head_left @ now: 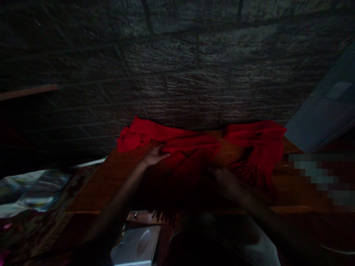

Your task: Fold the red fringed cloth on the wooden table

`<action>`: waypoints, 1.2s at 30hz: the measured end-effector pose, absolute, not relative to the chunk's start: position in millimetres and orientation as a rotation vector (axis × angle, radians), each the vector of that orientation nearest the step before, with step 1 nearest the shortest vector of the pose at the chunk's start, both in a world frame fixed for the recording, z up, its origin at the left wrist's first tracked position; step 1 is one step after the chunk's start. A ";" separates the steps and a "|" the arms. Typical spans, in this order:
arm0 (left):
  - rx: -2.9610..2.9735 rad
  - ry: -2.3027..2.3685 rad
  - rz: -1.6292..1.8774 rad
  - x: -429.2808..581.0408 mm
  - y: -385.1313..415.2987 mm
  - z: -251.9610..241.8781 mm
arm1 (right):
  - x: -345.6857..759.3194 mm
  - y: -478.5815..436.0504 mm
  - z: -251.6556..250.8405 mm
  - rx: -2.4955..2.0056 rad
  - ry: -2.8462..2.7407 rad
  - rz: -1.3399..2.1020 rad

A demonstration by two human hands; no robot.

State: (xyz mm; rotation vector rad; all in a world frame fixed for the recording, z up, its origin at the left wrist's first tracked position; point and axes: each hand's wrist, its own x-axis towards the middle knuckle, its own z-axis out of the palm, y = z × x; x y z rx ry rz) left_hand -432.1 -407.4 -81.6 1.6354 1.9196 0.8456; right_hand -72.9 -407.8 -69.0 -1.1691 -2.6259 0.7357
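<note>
Brick-patterned wall [183,62] fills the background behind a brown wooden surface [102,184]. Lighting is very low, so read the lower half of the view with caution.

1. Locate the red cloth [191,147]. It lies spread along the far edge of the surface, touching the foot of the wall. One bunched end sits at far left, and a second mass sits at far right. A fringed edge [249,171] hangs from the right mass toward you. Bare wood shows between the two masses.

2. Check your left hand [155,155]. It rests on the near edge of the cloth's left portion, with the fingers extended and pointing right, laid flat on the fabric. The hand is spread rather than closed, and no fold is visibly pinched. Most of the cloth lies to the right of this hand and beyond it.

3. Check your right hand [226,183]. It sits in shadow near the centre of the surface, just beside the fringed edge and below the gap between the two masses. You cannot tell whether it grips the fabric or how far its fingers are spread.

4. Note the surroundings. A pale panel [327,107] leans against the wall at right. Crumpled glossy sheeting [30,190] lies well to the left, off the surface. A light grey box [138,244] sits below the near edge, close to your body.
</note>
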 end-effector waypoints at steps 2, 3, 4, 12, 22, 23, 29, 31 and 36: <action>1.617 1.909 0.850 -432.3 -410.7 -82.5 | -78.3 -408.9 -69.7 -1.214 -2.619 0.736; 1.624 1.936 0.846 -431.7 -412.1 -83.1 | -80.6 -407.9 -70.4 -1.222 -2.617 0.746; 1.639 1.979 0.838 -430.6 -413.3 -83.8 | -82.4 -406.4 -71.2 -1.226 -2.620 0.758; 1.650 2.307 0.746 -422.8 -413.0 -89.6 | -81.0 -399.0 -77.1 -1.176 -2.628 0.826; 1.639 2.433 0.628 -414.7 -411.7 -85.8 | -73.8 -399.0 -75.2 -1.024 -2.626 0.913; 1.636 2.441 0.613 -413.8 -411.7 -85.7 | -73.3 -398.3 -75.5 -1.016 -2.628 0.929; 1.681 2.494 0.525 -408.4 -409.1 -83.4 | -81.4 -402.1 -82.3 -1.072 -2.525 0.921; 1.701 2.535 0.431 -405.8 -405.7 -79.2 | -86.5 -407.6 -83.4 -1.084 -2.416 1.098; 1.766 2.582 0.125 -400.0 -393.8 -68.0 | -95.3 -418.1 -84.4 -1.085 -1.981 1.836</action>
